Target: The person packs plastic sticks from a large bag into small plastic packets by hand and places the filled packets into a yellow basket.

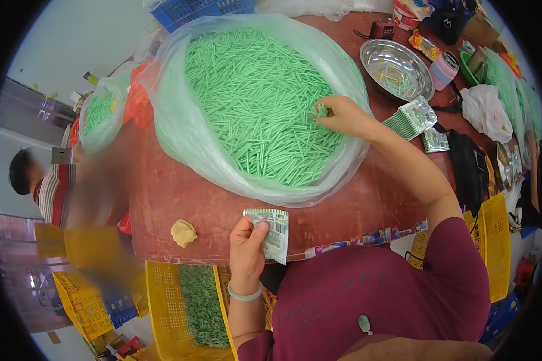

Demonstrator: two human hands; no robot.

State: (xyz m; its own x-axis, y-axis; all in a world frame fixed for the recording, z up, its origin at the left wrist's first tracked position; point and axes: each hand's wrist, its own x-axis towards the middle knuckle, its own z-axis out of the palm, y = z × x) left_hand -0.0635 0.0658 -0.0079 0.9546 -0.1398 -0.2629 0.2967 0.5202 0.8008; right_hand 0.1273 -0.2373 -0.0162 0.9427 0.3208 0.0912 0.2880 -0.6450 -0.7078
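A large clear plastic bag (168,135) lies open on the red table (156,204), full of short green sticks (265,102). Over the right part of the pile, my right hand (343,117) pinches a few green sticks between thumb and fingers. Near the table's front edge, my left hand (247,243) holds a green and white printed packet (274,234), thumb on its front. A crumpled yellowish lump (183,233) rests on the table to the left of my left hand.
At the right are a metal bowl (397,69) with some sticks, green packets (412,118), a pink jar (444,70) and a black bag (468,171). Yellow crates (165,307) stand below the front edge. Another person (48,192) is at the far left.
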